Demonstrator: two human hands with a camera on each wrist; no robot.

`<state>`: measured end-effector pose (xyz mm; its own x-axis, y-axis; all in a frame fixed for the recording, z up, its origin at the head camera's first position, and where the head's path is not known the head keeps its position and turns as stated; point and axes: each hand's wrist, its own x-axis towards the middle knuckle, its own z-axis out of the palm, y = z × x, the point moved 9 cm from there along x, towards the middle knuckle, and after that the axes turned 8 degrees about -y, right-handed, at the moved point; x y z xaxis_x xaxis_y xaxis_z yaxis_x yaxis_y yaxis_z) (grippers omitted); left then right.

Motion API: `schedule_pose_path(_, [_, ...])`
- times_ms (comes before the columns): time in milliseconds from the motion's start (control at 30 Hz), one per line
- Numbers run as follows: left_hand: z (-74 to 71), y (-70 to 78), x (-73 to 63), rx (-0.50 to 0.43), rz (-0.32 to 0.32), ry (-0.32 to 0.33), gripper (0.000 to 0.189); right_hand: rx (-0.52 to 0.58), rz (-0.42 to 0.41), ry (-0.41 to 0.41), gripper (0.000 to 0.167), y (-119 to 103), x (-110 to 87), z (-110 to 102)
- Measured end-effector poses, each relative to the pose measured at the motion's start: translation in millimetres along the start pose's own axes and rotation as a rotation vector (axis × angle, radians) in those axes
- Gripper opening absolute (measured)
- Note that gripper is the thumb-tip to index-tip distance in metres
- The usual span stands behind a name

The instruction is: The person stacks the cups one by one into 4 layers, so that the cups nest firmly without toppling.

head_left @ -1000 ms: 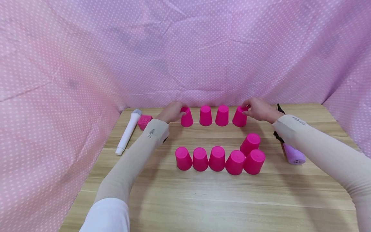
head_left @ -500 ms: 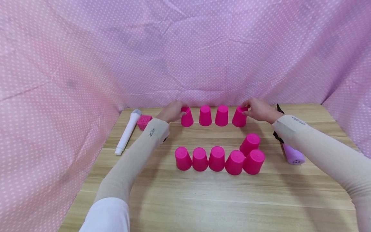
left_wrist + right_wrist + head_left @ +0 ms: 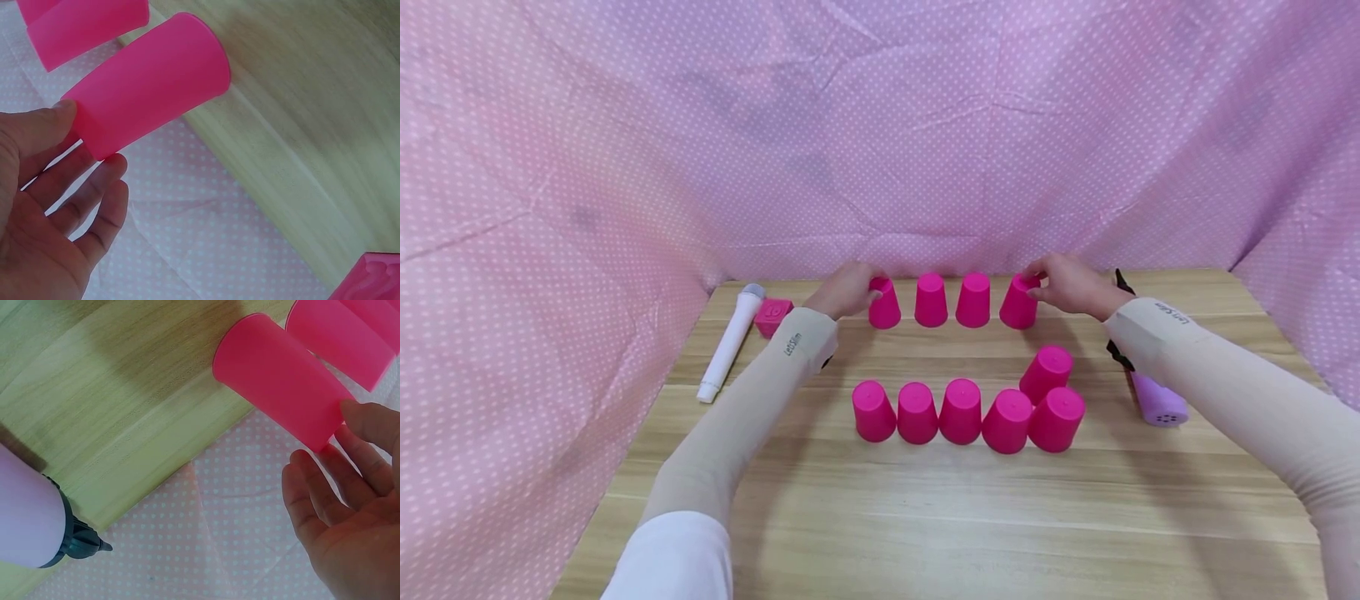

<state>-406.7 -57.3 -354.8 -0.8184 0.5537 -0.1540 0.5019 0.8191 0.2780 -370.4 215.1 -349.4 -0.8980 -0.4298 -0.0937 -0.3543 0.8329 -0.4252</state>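
Along the back of the table, several pink cups stand upside down in a row. My left hand (image 3: 847, 289) pinches the leftmost cup (image 3: 885, 304) near its base, thumb on the near side and fingers behind, as the left wrist view shows. At the other end, my right hand (image 3: 1070, 283) grips the rightmost cup (image 3: 1018, 304) the same way, thumb against its side in the right wrist view. Between them stand two more cups, a left one (image 3: 931, 300) and a right one (image 3: 973, 300), untouched and slightly apart.
Nearer me is a second row of upside-down pink cups (image 3: 961, 412), with one cup (image 3: 1047, 375) behind its right end. A white microphone (image 3: 731, 343) and a pink block (image 3: 772, 317) lie left. A lilac bottle (image 3: 28, 512) with a black nozzle lies right.
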Motion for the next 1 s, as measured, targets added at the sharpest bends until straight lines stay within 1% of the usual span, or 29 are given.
schedule_pose_path(167, [2.5,1.4,-0.2,0.021,0.007,-0.002,0.022,-0.009,0.005,0.006,0.030,1,-1.4,0])
schedule_pose_path(267, [4.4,1.9,-2.8,0.031,0.013,-0.007,0.029,-0.007,0.007,0.015,0.032,0,-4.7,0])
schedule_pose_path(367, [2.8,3.3,-7.8,0.054,0.014,-0.008,0.040,0.000,0.010,0.035,0.036,-2,-11.0,-4])
schedule_pose_path(467, [-3.5,7.1,-16.2,0.077,0.020,0.007,0.047,0.002,-0.008,0.066,0.040,-5,-19.5,-11])
schedule_pose_path(567, [-10.0,13.0,-29.1,0.089,0.039,0.022,0.050,-0.010,-0.045,0.098,0.037,-11,-29.2,-18])
schedule_pose_path(667, [-14.6,22.1,-45.1,0.118,0.086,0.043,0.050,-0.032,-0.108,0.138,0.034,-19,-39.8,-22])
schedule_pose_path(733, [-16.1,29.1,-56.8,0.140,0.129,0.061,0.048,-0.047,-0.147,0.155,0.032,-25,-47.3,-22])
schedule_pose_path(800, [-16.4,35.6,-69.0,0.156,0.172,0.079,0.045,-0.055,-0.180,0.157,0.032,-31,-55.1,-21])
schedule_pose_path(867, [-15.1,40.7,-81.2,0.145,0.205,0.087,0.043,-0.064,-0.202,0.150,0.032,-37,-63.0,-18])
schedule_pose_path(1000, [-9.3,47.6,-104.1,0.110,0.232,0.076,0.042,-0.064,-0.257,0.119,0.032,-49,-79.6,-10])
